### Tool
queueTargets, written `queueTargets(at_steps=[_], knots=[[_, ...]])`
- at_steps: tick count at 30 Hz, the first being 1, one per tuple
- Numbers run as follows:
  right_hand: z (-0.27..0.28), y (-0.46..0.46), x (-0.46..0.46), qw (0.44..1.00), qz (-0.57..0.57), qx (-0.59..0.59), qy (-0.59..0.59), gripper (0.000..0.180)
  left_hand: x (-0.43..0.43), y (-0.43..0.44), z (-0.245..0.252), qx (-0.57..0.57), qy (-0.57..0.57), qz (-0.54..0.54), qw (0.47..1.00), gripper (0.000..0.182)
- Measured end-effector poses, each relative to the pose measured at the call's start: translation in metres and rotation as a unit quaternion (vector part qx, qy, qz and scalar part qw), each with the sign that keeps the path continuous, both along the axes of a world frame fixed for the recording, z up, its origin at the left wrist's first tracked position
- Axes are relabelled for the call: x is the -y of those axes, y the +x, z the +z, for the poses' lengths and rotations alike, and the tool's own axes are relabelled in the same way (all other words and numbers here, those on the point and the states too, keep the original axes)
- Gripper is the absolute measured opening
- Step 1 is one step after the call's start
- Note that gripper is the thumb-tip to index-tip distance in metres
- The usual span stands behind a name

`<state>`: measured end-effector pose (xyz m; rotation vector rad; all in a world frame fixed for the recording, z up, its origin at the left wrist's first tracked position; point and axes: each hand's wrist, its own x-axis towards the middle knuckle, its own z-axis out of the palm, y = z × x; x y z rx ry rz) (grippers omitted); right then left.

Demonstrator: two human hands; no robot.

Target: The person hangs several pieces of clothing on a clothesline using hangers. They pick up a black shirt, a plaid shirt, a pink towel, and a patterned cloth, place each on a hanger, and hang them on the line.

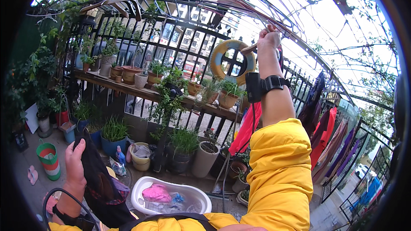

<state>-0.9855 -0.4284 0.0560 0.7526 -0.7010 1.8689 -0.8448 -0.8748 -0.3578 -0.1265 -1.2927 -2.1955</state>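
Raised high, my right hand point(269, 37) is closed around the hook area of a wooden clothes hanger point(249, 49), just under a rail hung with many wire hangers point(237, 3). My left hand point(75, 166) holds a black garment point(98, 179) low at the left, its thumb up; a plaid trim shows near the garment's lower end. Below, a white plastic tub point(207, 195) holds water, a pink cloth point(156, 193) and a small blue cloth point(177, 198). Pink clothing point(245, 131) hangs behind my right forearm.
Potted plants stand on a wooden shelf point(151, 95) along a black metal fence. A painted tire point(215, 59) hangs there. Several garments point(324, 134) hang at the right. On the floor are a striped basket point(49, 163), a cream bucket point(140, 162) and large planters point(205, 160).
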Motion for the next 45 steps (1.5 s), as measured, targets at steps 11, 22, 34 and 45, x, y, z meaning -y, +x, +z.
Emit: queueTargets(at_steps=[11,22,34,45], knots=[[-0.034,-0.027,0.018,1.000,-0.019,0.021,-0.012,0.019,-0.003,0.004,0.001,0.005,-0.013,-0.003,1.000,0.015],[-0.071,-0.053,0.024,0.999,0.043,0.002,-0.009,0.023,0.008,0.010,0.000,-0.001,-0.021,0.040,0.999,0.014],[-0.246,-0.054,0.046,0.917,-0.145,0.114,0.355,0.030,0.028,0.005,-0.013,0.050,0.029,0.090,0.994,0.026],[-0.564,0.024,0.116,0.935,0.117,0.262,0.207,0.034,0.066,-0.001,-0.007,0.085,-0.044,-0.012,0.995,0.043]])
